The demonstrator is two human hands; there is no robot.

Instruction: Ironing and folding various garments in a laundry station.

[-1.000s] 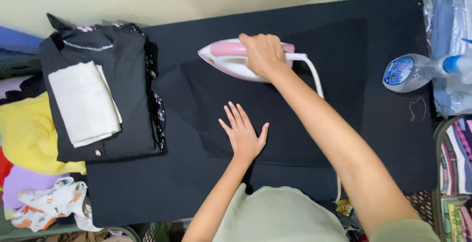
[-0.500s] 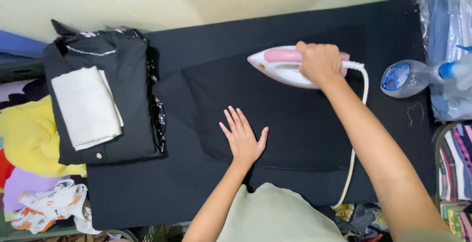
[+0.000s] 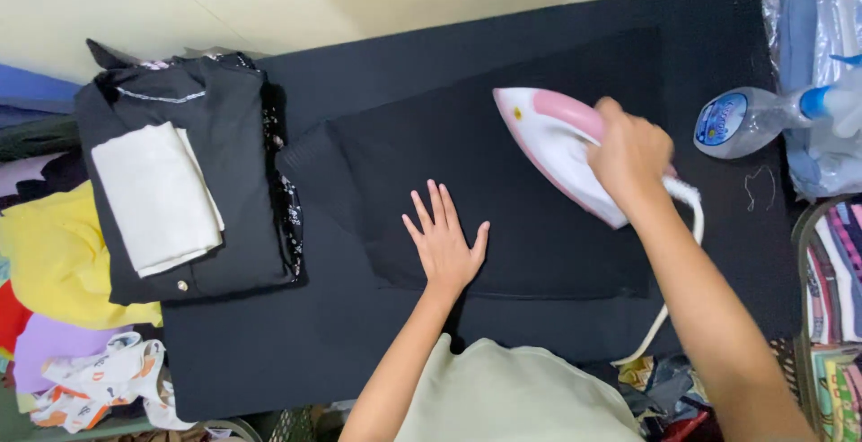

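Two hands work mid-pressing: right hand [image 3: 631,156], fingers wrapped around the pink-and-white iron [image 3: 557,141] at centre right, left hand [image 3: 444,243] splayed flat on the black cloth [image 3: 503,181]; next stroke needs the cloth held taut.

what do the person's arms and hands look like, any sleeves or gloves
Both arms are bare from wrist to above the elbow, with no sleeves reaching the forearms. The left hand and right hand wear no gloves, and no rings, watch or bracelets show. A pale green top covers the torso at the bottom edge.
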